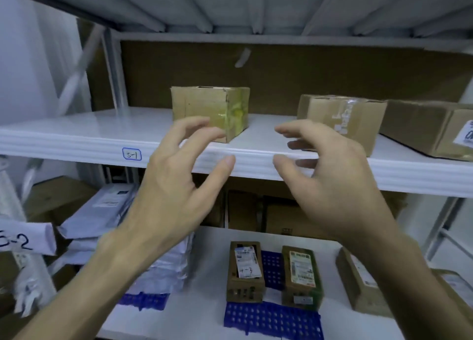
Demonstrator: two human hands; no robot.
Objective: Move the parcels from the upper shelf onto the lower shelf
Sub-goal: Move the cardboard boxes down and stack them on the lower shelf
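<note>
On the white upper shelf (76, 134) stands a small cardboard box (199, 104) with yellowish tape on its right side. To its right lie a second cardboard box (340, 114) and a larger one (425, 129) at the frame's edge. My left hand (176, 183) is raised in front of the small box, fingers spread and loosely curved, holding nothing. My right hand (330, 181) hovers beside it, fingers spread too, in front of the shelf's edge and empty. The lower shelf (210, 275) carries two small labelled boxes (245, 270) (302, 275).
Stacked white mailer bags (107, 211) fill the lower shelf's left. Blue plastic grids (271, 319) lie under the small boxes. Another cardboard box (358, 283) sits at the lower right. More boxes stand at the lower shelf's back. A ribbed shelf (230, 4) hangs overhead.
</note>
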